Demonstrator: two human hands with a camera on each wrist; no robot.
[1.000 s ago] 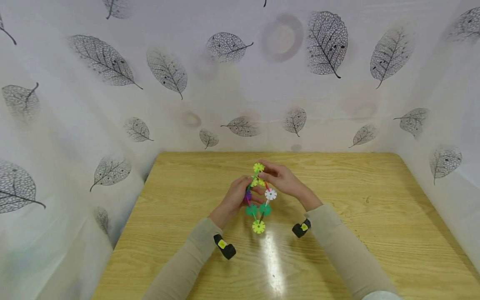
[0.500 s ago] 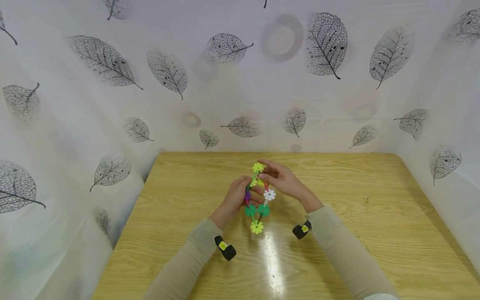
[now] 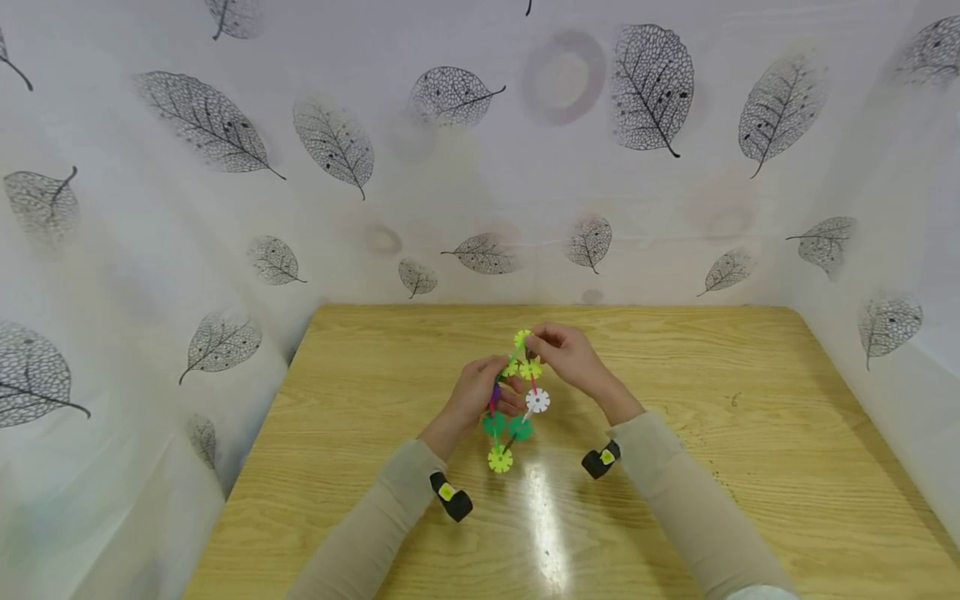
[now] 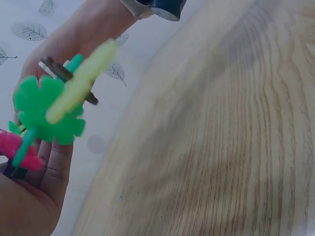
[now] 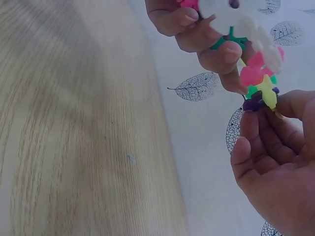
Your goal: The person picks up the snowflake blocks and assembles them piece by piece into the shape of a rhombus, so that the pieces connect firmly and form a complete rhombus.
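Two hands work above a light wooden desk [image 3: 360,467] with a glossy top, walled on three sides by a white curtain printed with grey skeleton leaves [image 3: 202,117]. Both meet over the middle of the desk, nearer its far edge, on a colourful chain of plastic snowflake discs [image 3: 516,400] joined edge to edge, held clear of the wood. The left hand [image 3: 480,392] has its fingers curled round the chain's middle, by the purple and green discs. The right hand [image 3: 566,354] pinches the upper end, at the yellow-green discs. A white disc and a yellow-green disc hang at the lower end. Beige sleeves [image 3: 675,492] cover both forearms.
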